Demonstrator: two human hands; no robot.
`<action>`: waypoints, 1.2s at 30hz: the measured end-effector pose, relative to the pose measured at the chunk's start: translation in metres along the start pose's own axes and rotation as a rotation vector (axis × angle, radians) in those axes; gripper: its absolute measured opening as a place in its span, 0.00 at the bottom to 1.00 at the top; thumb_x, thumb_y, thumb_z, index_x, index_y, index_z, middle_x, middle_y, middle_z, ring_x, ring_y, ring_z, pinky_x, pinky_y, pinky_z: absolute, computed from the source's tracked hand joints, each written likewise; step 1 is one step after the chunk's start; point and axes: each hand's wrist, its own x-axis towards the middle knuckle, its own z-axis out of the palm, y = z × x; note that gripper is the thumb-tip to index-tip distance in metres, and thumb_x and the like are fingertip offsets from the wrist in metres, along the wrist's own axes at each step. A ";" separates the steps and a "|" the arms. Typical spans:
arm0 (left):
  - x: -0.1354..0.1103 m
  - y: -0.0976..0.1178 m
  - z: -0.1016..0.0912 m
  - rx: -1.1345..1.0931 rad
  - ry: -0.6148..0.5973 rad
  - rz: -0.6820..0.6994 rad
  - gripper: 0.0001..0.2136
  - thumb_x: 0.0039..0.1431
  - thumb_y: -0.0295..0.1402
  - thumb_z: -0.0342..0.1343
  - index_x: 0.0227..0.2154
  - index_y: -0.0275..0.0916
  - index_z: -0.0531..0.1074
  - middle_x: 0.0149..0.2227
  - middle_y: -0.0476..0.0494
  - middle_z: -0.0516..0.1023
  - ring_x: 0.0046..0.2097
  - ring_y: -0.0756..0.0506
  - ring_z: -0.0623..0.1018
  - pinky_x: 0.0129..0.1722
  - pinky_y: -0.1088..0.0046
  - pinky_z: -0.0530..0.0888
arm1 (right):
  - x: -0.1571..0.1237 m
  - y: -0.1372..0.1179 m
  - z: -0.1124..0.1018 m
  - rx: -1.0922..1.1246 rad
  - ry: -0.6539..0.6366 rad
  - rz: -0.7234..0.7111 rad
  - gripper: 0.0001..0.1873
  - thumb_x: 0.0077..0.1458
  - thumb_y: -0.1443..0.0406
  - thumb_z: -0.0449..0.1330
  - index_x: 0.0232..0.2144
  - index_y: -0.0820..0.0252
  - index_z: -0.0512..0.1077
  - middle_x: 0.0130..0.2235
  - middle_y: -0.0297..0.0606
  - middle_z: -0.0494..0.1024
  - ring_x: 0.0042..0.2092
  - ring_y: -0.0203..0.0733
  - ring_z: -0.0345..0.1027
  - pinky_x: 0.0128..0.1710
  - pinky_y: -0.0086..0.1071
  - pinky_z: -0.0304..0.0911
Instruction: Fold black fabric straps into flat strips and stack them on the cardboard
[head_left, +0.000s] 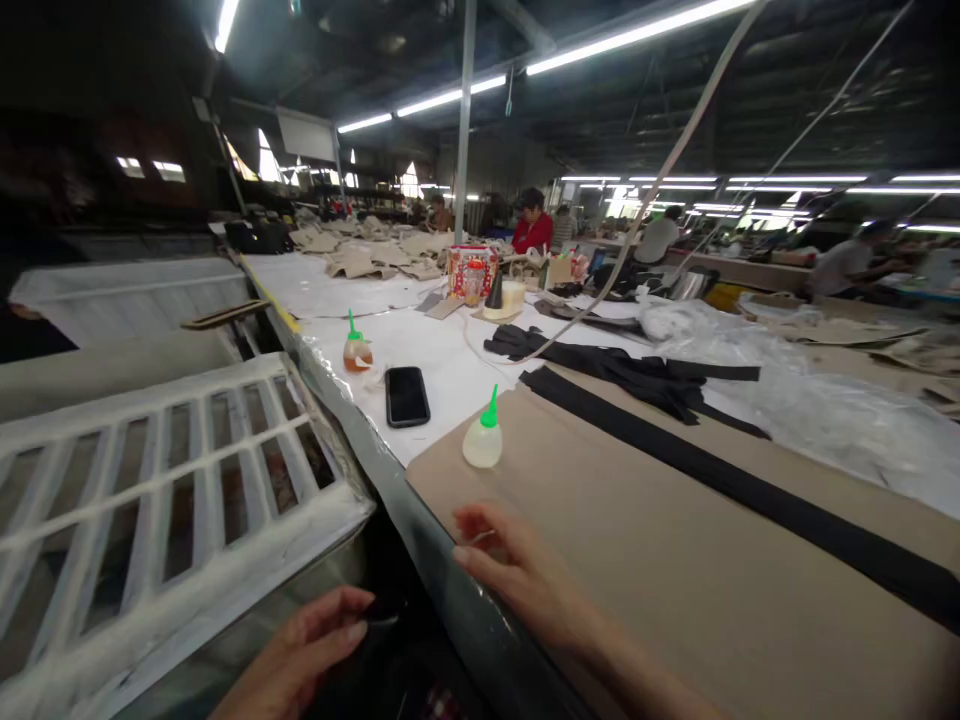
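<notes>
My left hand (pixel 311 645) is low in the head view, off the table's near edge, with thumb and fingers closed on the end of a dark piece (pixel 386 608). That piece blends into the black below it, so its kind is unclear. Over the brown sheet (pixel 600 510) at the table's edge, my right hand (pixel 510 560) has its fingers curved and apart, holding nothing. Nearest to it is a squeeze bottle (pixel 482 443) with a green nozzle and pale liquid, upright on the sheet. A long black strip (pixel 675 460) lies across the sheet.
A black phone (pixel 406 396) and a second green-nozzled bottle (pixel 358 352) with amber liquid stand left on the white table. Bunched black strips (pixel 615 365), a hanging cord (pixel 652 190) and clear plastic (pixel 810 390) are to the right. A white slatted crate (pixel 187 390) flanks the table. People sit farther back.
</notes>
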 end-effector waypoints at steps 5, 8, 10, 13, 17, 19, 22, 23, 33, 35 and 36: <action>-0.005 0.012 0.024 0.175 -0.150 -0.003 0.17 0.45 0.41 0.64 0.37 0.38 0.74 0.35 0.44 0.77 0.39 0.42 0.76 0.41 0.66 0.70 | -0.016 -0.004 0.028 0.212 -0.160 0.133 0.22 0.48 0.62 0.63 0.47 0.59 0.68 0.44 0.38 0.72 0.44 0.41 0.66 0.43 0.33 0.61; 0.000 0.012 0.034 0.199 -0.180 0.008 0.17 0.44 0.42 0.64 0.35 0.39 0.73 0.32 0.46 0.77 0.36 0.45 0.74 0.39 0.68 0.69 | -0.019 -0.002 0.034 0.315 -0.164 0.171 0.20 0.45 0.68 0.62 0.43 0.61 0.69 0.37 0.34 0.72 0.35 0.35 0.64 0.33 0.28 0.59; 0.003 0.008 0.038 0.208 -0.191 0.001 0.17 0.44 0.43 0.64 0.35 0.39 0.73 0.32 0.46 0.76 0.36 0.45 0.74 0.38 0.69 0.68 | -0.020 -0.001 0.036 0.358 -0.152 0.169 0.18 0.43 0.71 0.60 0.40 0.61 0.69 0.32 0.30 0.69 0.30 0.31 0.60 0.28 0.25 0.55; 0.004 0.006 0.041 0.251 -0.245 0.005 0.16 0.46 0.43 0.63 0.36 0.39 0.73 0.33 0.46 0.76 0.38 0.44 0.73 0.40 0.68 0.68 | -0.022 0.001 0.038 0.370 -0.121 0.162 0.15 0.41 0.73 0.57 0.36 0.62 0.70 0.27 0.28 0.67 0.27 0.29 0.57 0.25 0.24 0.51; 0.001 0.010 0.044 0.298 -0.357 -0.003 0.13 0.51 0.40 0.59 0.37 0.39 0.73 0.35 0.45 0.75 0.40 0.45 0.72 0.43 0.67 0.67 | -0.024 0.005 0.038 0.330 -0.092 0.202 0.11 0.42 0.73 0.55 0.32 0.63 0.70 0.24 0.29 0.69 0.26 0.31 0.60 0.24 0.24 0.52; 0.001 0.010 0.046 0.305 -0.379 -0.010 0.13 0.52 0.40 0.58 0.38 0.39 0.73 0.36 0.45 0.75 0.40 0.45 0.72 0.44 0.67 0.66 | -0.025 0.004 0.037 0.309 -0.073 0.222 0.10 0.42 0.73 0.53 0.30 0.63 0.70 0.23 0.29 0.68 0.25 0.31 0.60 0.23 0.24 0.52; 0.005 0.005 0.048 0.285 -0.402 -0.002 0.14 0.50 0.41 0.60 0.37 0.39 0.73 0.36 0.44 0.76 0.41 0.43 0.74 0.45 0.65 0.66 | -0.026 0.000 0.035 0.289 -0.073 0.244 0.09 0.42 0.73 0.52 0.28 0.63 0.69 0.20 0.28 0.67 0.23 0.31 0.60 0.22 0.24 0.55; 0.007 0.002 0.048 0.274 -0.421 0.009 0.15 0.48 0.42 0.61 0.37 0.39 0.73 0.36 0.43 0.77 0.41 0.43 0.74 0.45 0.65 0.66 | -0.026 -0.001 0.034 0.288 -0.077 0.256 0.08 0.43 0.73 0.53 0.28 0.63 0.68 0.20 0.28 0.67 0.22 0.32 0.61 0.22 0.24 0.56; 0.016 -0.014 0.042 0.418 -0.376 0.071 0.18 0.44 0.46 0.64 0.31 0.37 0.72 0.28 0.50 0.72 0.29 0.52 0.65 0.28 0.75 0.58 | -0.034 0.003 0.024 0.265 -0.095 0.291 0.05 0.50 0.68 0.54 0.31 0.62 0.67 0.23 0.29 0.68 0.25 0.34 0.64 0.25 0.28 0.62; 0.015 -0.013 0.044 0.402 -0.393 0.057 0.18 0.42 0.46 0.64 0.30 0.37 0.71 0.26 0.52 0.70 0.28 0.52 0.64 0.27 0.75 0.57 | -0.038 0.001 0.020 0.134 -0.113 0.179 0.11 0.48 0.70 0.56 0.37 0.60 0.70 0.29 0.31 0.71 0.30 0.35 0.65 0.29 0.27 0.61; 0.015 -0.012 0.046 0.393 -0.403 0.048 0.18 0.41 0.46 0.65 0.30 0.37 0.71 0.25 0.53 0.69 0.27 0.53 0.63 0.27 0.75 0.57 | -0.040 -0.001 0.017 0.068 -0.127 0.126 0.14 0.47 0.71 0.57 0.39 0.59 0.71 0.33 0.32 0.73 0.33 0.35 0.66 0.31 0.26 0.60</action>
